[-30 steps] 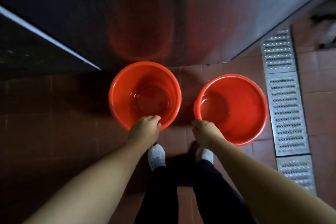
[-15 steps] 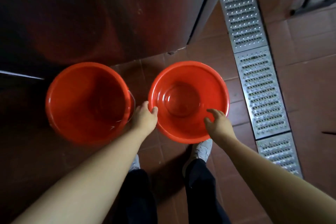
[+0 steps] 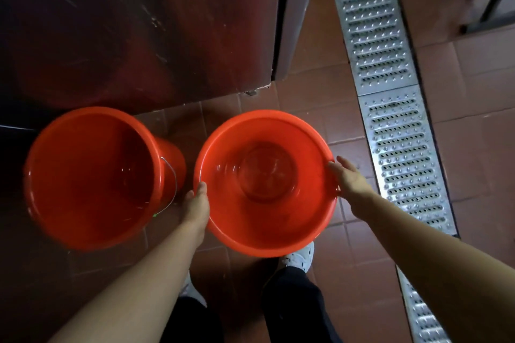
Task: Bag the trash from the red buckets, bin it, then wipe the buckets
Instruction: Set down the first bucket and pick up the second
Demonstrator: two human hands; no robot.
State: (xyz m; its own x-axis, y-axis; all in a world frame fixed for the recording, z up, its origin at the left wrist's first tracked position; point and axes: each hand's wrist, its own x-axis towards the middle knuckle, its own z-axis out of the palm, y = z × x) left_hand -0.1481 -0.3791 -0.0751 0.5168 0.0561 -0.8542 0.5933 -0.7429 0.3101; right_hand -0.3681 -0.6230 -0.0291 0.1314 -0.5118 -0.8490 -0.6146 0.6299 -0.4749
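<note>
— Two legs in dark trousers (image 3: 292,303) at the bottom edge, and a white shoe (image 3: 299,256) poking out from under the right-hand bucket (image 3: 264,220). What do the hands do?

— Both are on that right-hand bucket. The left hand (image 3: 196,207) sits against its left rim with the thumb lying over the edge; the fingers go down the outside wall, out of sight. The right hand (image 3: 348,179) grips the right rim, thumb on top of the lip, fingers curled round the outside. So the bucket sits between the two hands, held at opposite sides.

— Anything in it?

— Nothing that I can make out. The round bottom shows through, shiny, with some blur over it. Whether a film of water lies there I cannot tell.

— And the other one?

— The left-hand bucket (image 3: 92,175) stands just beside the left hand, not touched by it. It is deeper-looking and tilted in the view, with a thin wire handle (image 3: 171,178) hanging down its right side. Its inside is dark red and shows no trash either.

— Where do they stand?

— On brown floor tiles (image 3: 315,108). Behind them rises a dark metal cabinet (image 3: 145,28) that mirrors a red glow. A perforated steel drain cover (image 3: 390,108) runs along the floor on the right, well apart from the left bucket and near the right hand.
</note>
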